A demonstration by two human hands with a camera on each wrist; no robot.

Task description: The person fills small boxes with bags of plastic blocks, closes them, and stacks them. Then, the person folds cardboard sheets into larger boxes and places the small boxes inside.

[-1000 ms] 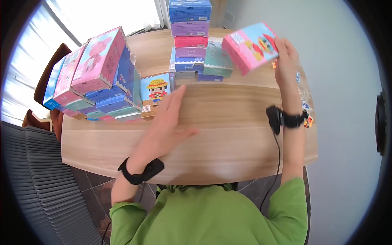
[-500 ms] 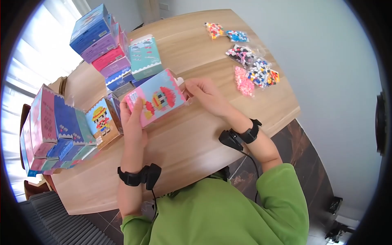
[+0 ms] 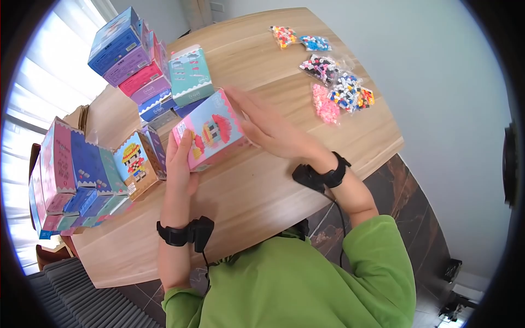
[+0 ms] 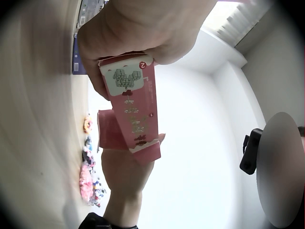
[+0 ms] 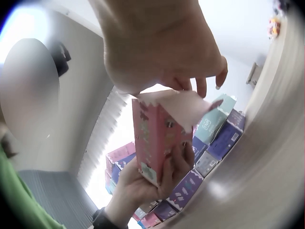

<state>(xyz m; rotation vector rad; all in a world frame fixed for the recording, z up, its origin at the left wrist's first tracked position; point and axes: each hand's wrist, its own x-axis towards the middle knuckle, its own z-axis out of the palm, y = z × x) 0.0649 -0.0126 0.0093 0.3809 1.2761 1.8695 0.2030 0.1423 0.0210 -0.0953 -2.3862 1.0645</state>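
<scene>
Pink toy-brick box (image 3: 210, 131) gripped in curled fingers of left hand (image 3: 179, 158); its open end is touched by right hand (image 3: 273, 128), fingers extended.

a rectangular pink cardboard box (image 3: 208, 131) is showing a red-and-yellow pixel figure (image 3: 217, 131) against a light blue panel (image 3: 206, 116).

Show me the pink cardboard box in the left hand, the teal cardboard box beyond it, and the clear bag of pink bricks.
Pink cardboard box (image 3: 210, 134): head view, on its printed front.
Teal cardboard box (image 3: 190, 74): head view, on its upper face.
Clear bag of pink bricks (image 3: 326, 105): head view, on its middle.
</scene>
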